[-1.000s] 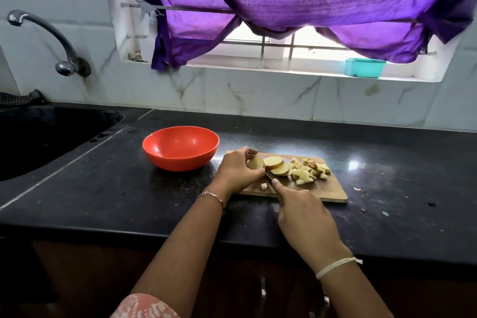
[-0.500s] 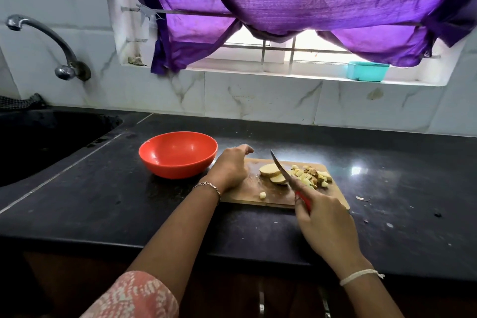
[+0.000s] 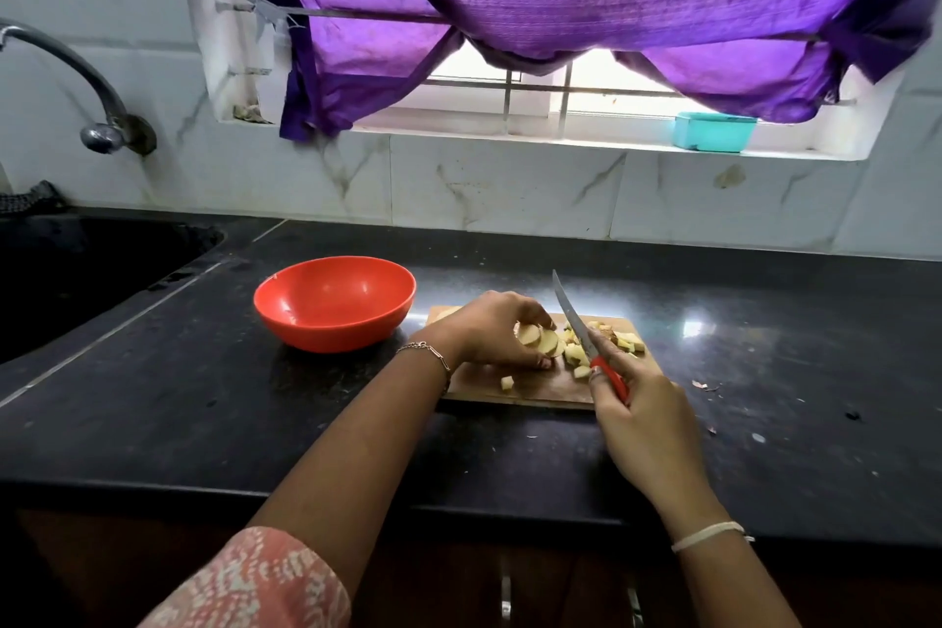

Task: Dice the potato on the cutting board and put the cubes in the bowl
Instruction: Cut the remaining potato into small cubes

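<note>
Sitting on the black countertop (image 3: 764, 372) left of the cutting board (image 3: 530, 390), one red bowl (image 3: 326, 332) shows only its own smooth red inside. A teal box (image 3: 713, 132) stands on the window sill; what it holds cannot be seen. The dark sink (image 3: 76, 270) is sunk into the counter at far left, below one curved tap (image 3: 76, 82).

On the single wooden board lie the potato slices (image 3: 540, 339), at least two overlapping rounds, with more possibly hidden. The left hand (image 3: 489, 329) curls over them, fingertips on their far side and thumb on the near side, holding them together. Right of the slices is a loose pile of cubes (image 3: 624, 339), too jumbled to count. One lone cube (image 3: 506, 383) lies apart near the board's front edge.

The right hand (image 3: 642, 423) grips the red handle of one knife (image 3: 573, 316), its blade lifted off the board and pointing up and away, between slices and pile.

The bowl stands near the board's left end without touching it. The board's front edge is set well back from the counter's front edge. Open counter stretches right of the board, dotted with a few small scraps (image 3: 706, 386).
</note>
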The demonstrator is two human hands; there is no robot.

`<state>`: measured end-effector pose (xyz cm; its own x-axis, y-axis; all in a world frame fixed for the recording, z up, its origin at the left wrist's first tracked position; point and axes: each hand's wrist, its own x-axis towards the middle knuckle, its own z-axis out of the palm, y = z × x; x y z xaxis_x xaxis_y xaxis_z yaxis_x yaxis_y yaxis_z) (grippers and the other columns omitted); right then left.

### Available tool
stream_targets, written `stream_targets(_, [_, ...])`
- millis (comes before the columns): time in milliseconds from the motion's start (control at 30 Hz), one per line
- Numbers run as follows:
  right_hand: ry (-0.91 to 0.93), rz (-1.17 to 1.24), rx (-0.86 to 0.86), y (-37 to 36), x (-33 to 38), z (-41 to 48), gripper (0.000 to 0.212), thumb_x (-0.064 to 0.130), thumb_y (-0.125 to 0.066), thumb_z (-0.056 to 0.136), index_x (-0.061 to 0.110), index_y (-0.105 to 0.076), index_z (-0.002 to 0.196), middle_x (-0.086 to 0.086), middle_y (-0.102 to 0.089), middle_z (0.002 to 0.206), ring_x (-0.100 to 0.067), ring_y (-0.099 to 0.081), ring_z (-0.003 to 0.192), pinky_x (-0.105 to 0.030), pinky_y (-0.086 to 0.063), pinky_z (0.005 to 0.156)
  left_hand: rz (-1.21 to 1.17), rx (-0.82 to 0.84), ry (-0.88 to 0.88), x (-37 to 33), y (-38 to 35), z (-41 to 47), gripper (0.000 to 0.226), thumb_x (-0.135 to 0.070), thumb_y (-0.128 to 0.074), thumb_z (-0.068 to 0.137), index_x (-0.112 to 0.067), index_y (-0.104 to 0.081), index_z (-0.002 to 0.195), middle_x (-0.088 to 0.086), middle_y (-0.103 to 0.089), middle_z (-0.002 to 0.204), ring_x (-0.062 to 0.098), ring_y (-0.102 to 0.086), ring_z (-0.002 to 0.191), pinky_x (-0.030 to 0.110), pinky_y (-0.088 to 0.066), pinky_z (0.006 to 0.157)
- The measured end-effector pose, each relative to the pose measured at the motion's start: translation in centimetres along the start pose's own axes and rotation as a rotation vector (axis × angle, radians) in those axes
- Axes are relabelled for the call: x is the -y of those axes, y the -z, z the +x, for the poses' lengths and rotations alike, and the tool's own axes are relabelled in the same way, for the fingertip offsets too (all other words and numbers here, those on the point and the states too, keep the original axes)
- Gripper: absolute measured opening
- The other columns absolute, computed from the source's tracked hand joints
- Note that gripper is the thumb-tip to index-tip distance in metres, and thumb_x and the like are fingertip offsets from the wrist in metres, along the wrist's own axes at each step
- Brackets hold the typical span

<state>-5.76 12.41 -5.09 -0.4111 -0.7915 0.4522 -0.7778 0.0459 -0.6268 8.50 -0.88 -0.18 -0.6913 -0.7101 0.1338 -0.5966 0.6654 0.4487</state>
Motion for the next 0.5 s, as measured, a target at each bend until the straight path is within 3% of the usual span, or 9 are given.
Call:
stream_targets(133, [-0.010, 0.012, 0.014, -0.2, -0.2, 0.0, 0.044, 0.026, -0.055, 0.094, 0.052, -0.052, 0.128, -0.003, -0.060, 0.107, -0.015, -0.053, 0.076, -0.006, -0.028, 0.050, -0.021, -0.047, 0.023, 0.4, 0.2, -0.2, 0.052, -0.031, -0.081, 0.075, -0.022, -0.063, 0.124, -0.004, -0.062, 0.123, 0.012, -0.055, 0.114, 0.020, -0.042, 0.090])
stream_targets(200, [-0.013, 0.021, 0.028, 0.0, -0.1, -0.1, 0.043, 0.025, -0.055, 0.094, 0.051, -0.052, 0.129, -0.006, -0.060, 0.100, -0.012, -0.049, 0.068, -0.009, -0.035, 0.046, -0.008, -0.080, 0.045, 0.8, 0.4, -0.4, 0.053, -0.030, -0.082, 0.074, -0.022, -0.064, 0.124, -0.004, -0.062, 0.124, 0.013, -0.054, 0.114, 0.019, -0.040, 0.088])
stream_targets(300, [-0.018, 0.034, 0.029, 0.3, 0.2, -0.2, 0.043, 0.024, -0.055, 0.094, 0.046, -0.053, 0.130, -0.008, -0.059, 0.097, -0.006, -0.045, 0.064, -0.002, -0.037, 0.055, 0.012, -0.143, 0.094, 1.6, 1.1, -0.7, 0.054, -0.031, -0.081, 0.076, -0.022, -0.063, 0.125, -0.001, -0.061, 0.127, 0.016, -0.052, 0.118, 0.020, -0.038, 0.088])
stream_targets(400, [-0.028, 0.026, 0.038, 0.3, 0.4, -0.2, 0.043, 0.025, -0.056, 0.094, 0.045, -0.052, 0.132, -0.008, -0.058, 0.097, -0.008, -0.047, 0.067, 0.000, -0.035, 0.054, 0.063, -0.164, 0.160, 2.5, 1.9, -0.6, 0.053, -0.030, -0.077, 0.080, -0.020, -0.060, 0.129, 0.002, -0.057, 0.132, 0.019, -0.048, 0.124, 0.025, -0.038, 0.096])
stream_targets(500, [-0.032, 0.017, 0.049, 0.1, 0.3, -0.2, 0.043, 0.027, -0.055, 0.094, 0.047, -0.051, 0.132, -0.006, -0.057, 0.099, -0.010, -0.049, 0.070, -0.007, -0.036, 0.048, 0.147, -0.144, 0.215, 3.2, 2.1, -0.3, 0.051, -0.030, -0.071, 0.086, -0.016, -0.055, 0.132, 0.004, -0.054, 0.136, 0.021, -0.044, 0.129, 0.027, -0.036, 0.101])
